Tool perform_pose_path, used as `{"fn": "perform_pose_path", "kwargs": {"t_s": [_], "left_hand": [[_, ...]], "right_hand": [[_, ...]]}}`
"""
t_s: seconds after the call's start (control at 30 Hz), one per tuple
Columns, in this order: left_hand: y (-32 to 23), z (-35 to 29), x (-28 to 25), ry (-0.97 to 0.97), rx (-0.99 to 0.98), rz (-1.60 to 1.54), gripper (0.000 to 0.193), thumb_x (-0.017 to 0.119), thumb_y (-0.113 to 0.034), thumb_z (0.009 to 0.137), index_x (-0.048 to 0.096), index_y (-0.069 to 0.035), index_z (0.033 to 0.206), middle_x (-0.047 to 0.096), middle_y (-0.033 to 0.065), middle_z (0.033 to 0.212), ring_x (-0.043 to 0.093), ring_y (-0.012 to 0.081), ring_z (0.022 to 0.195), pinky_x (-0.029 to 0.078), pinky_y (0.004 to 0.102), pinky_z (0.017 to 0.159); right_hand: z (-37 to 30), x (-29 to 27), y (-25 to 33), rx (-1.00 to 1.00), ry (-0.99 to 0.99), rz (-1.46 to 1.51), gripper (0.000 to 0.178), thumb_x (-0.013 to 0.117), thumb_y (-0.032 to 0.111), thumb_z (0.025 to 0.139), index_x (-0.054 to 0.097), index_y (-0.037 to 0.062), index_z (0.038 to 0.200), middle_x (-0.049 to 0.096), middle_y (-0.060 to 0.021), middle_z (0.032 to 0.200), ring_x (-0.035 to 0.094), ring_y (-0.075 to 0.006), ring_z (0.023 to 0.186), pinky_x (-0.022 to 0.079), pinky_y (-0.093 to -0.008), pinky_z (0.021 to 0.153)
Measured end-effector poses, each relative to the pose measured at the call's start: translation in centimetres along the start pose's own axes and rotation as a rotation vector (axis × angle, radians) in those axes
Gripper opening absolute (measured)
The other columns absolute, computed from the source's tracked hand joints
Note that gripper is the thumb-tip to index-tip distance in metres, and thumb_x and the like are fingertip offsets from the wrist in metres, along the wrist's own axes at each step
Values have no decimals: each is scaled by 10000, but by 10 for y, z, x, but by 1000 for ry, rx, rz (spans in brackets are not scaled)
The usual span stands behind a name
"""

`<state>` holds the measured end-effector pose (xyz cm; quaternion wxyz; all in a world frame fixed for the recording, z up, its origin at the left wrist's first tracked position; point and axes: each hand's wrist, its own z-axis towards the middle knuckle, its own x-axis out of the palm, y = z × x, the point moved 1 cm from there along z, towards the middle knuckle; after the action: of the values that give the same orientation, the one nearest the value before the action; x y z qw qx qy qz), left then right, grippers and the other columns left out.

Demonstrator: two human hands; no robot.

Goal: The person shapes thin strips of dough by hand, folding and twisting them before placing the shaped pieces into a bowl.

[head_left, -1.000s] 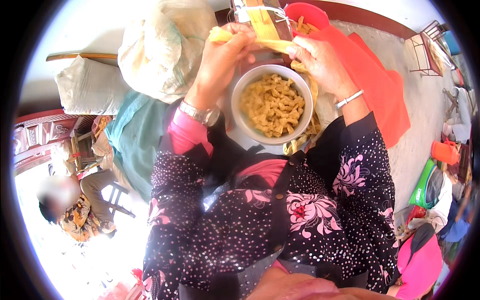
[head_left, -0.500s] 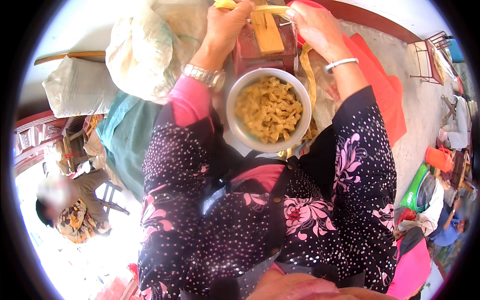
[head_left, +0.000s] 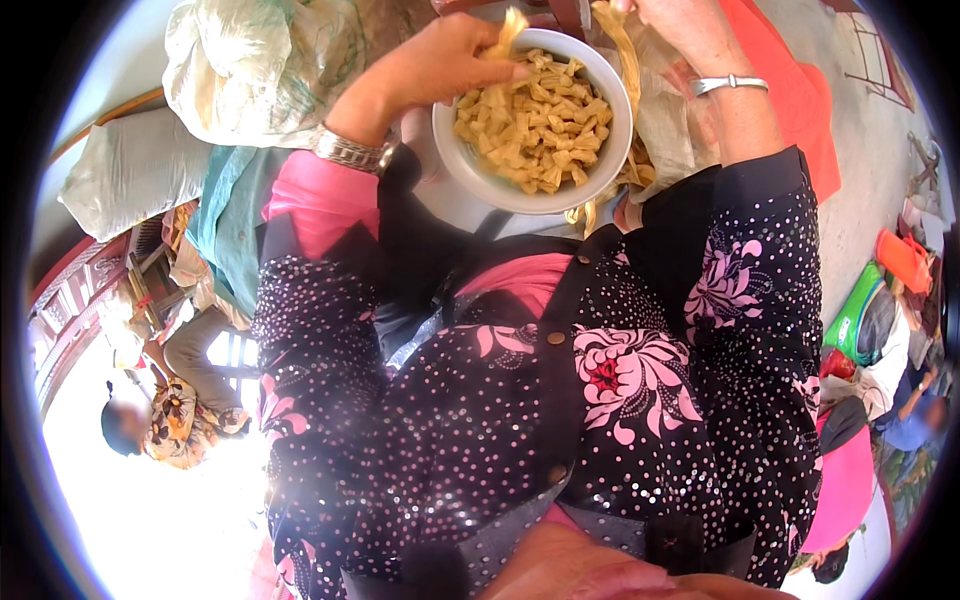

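A white bowl in front of my lap holds many short, yellowish knotted pieces. Over its far left rim, my left hand pinches a short yellow strip piece between thumb and fingers. At the top edge, partly cut off, my right hand has its fingertips closed at the upper end of a long yellow strip. That strip hangs down past the bowl's right side. What the strips are made of cannot be told.
Behind the bowl is a dark red stand, mostly out of view. Large translucent sacks and a teal cloth lie left. Red sheeting is on the right floor. A seated person is at far left.
Both hands were together at a wooden block on the red stand, with yellow strip between them. My left hand has come down over the bowl with a piece; my right has moved right. The view shifted.
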<state>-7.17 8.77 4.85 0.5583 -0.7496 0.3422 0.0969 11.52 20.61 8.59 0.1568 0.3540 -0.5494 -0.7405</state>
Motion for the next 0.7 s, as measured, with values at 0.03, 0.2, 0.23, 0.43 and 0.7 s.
{"fn": "perform_pose_path", "kwargs": {"t_s": [0.03, 0.2, 0.23, 0.43, 0.7], "left_hand": [[18, 6, 6, -128, 108, 191, 329, 673, -316, 852, 624, -6, 952, 609, 60, 693, 584, 102, 540, 462, 236, 500], [31, 18, 26, -288, 49, 478, 371, 637, -314, 866, 617, 4, 1056, 645, 190, 818, 668, 181, 726, 518, 300, 658], [27, 17, 26, -233, -38, 433, 361, 626, -312, 874, 619, -3, 1062, 650, 186, 823, 669, 178, 756, 521, 293, 689], [-2, 6, 50, -37, 202, -515, 366, 556, -292, 928, 575, 13, 1130, 651, 128, 957, 646, 213, 811, 522, 308, 726], [-6, 6, 85, 207, -235, -989, 338, 578, -292, 929, 586, -17, 1125, 650, 50, 918, 616, 106, 831, 498, 244, 753]], "right_hand": [[-2, 2, 4, -3, 14, -36, 243, 482, 170, 959, 541, -3, 798, 520, -9, 664, 503, -83, 572, 436, -240, 517], [-19, 12, 12, -53, 97, -250, 201, 481, 133, 954, 549, -22, 847, 529, -28, 671, 517, -124, 588, 448, -267, 544], [-22, 15, 15, -47, 127, -317, 199, 479, 135, 956, 562, -24, 871, 532, -29, 674, 519, -133, 593, 448, -271, 552], [-78, 73, 8, -246, 204, -377, 269, 542, 327, 890, 551, 66, 827, 578, -100, 667, 606, -304, 639, 466, -396, 578], [-123, 94, 33, -214, 234, 22, 142, 601, 203, 861, 555, 73, 830, 576, -107, 724, 578, -318, 693, 426, -430, 599]]}}
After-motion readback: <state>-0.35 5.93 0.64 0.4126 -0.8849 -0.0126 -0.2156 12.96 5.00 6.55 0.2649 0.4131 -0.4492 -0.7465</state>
